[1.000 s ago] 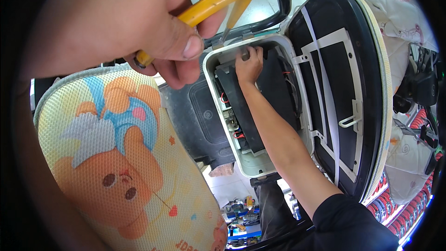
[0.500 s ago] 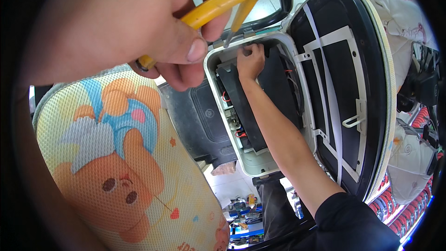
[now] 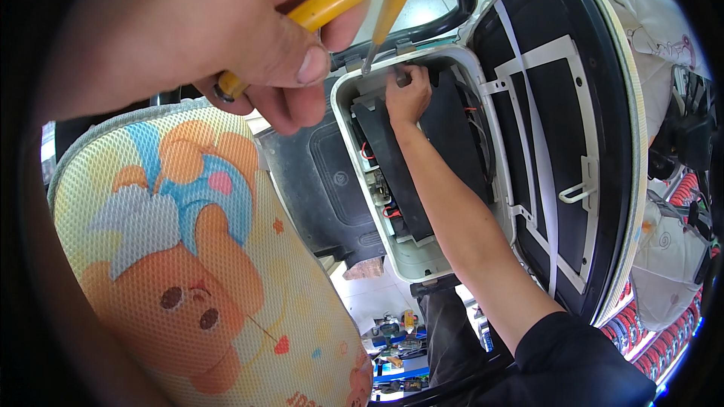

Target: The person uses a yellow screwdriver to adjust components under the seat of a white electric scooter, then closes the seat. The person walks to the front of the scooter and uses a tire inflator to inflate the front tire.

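Note:
Close to the camera at upper left, my left hand (image 3: 279, 53) is closed round yellow-handled pliers (image 3: 343, 0). Their second handle points down and ends in a bare metal tip; the grey metal head runs off the top edge. Past them, my right hand (image 3: 408, 96) reaches into a pale, open seat compartment (image 3: 422, 275). Its fingers are curled at the far end, by the black panels (image 3: 452, 132), on a small dark thing that I cannot make out. Red wires (image 3: 392, 212) show along the compartment's left side.
A padded seat cover (image 3: 226, 256) with a bear print fills the left. The raised black lid (image 3: 554, 128), with a white frame and strap, stands at the right. Black plastic footboard (image 3: 324, 173) lies between seat and compartment. Several tools (image 3: 396, 339) are scattered on the floor below.
My left hand and the pliers have shifted slightly left and up. The right hand stays at the compartment's far end, with its fingers a little changed.

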The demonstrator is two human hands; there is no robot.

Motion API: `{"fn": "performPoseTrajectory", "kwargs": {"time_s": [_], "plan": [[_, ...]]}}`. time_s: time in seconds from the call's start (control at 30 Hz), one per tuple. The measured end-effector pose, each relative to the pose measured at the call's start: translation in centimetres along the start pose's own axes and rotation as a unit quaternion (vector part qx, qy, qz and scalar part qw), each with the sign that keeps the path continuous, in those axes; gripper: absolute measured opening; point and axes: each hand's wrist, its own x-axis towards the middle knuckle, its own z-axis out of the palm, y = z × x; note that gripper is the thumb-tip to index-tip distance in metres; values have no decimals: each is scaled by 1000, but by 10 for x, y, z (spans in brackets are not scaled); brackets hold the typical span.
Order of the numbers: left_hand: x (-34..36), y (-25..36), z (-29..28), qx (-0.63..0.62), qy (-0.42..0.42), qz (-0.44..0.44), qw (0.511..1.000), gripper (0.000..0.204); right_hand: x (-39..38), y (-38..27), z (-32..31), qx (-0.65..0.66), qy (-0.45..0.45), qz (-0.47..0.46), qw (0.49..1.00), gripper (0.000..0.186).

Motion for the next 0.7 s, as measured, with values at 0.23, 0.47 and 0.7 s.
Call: {"fn": "performPoseTrajectory", "kwargs": {"time_s": [0.23, 0.47, 0.7], "plan": [[0, -1, -3, -2, 2, 7, 1000, 43, 1, 1, 1, 14, -6, 9, 1000, 24], [2, -2, -7, -3, 10, 15, 1000, 43, -1, -1, -1, 0, 7, -11, 1000, 20], [2, -4, -6, -3, 8, 17, 1000, 42, -4, -8, -3, 13, -12, 30, 999, 16]]}}
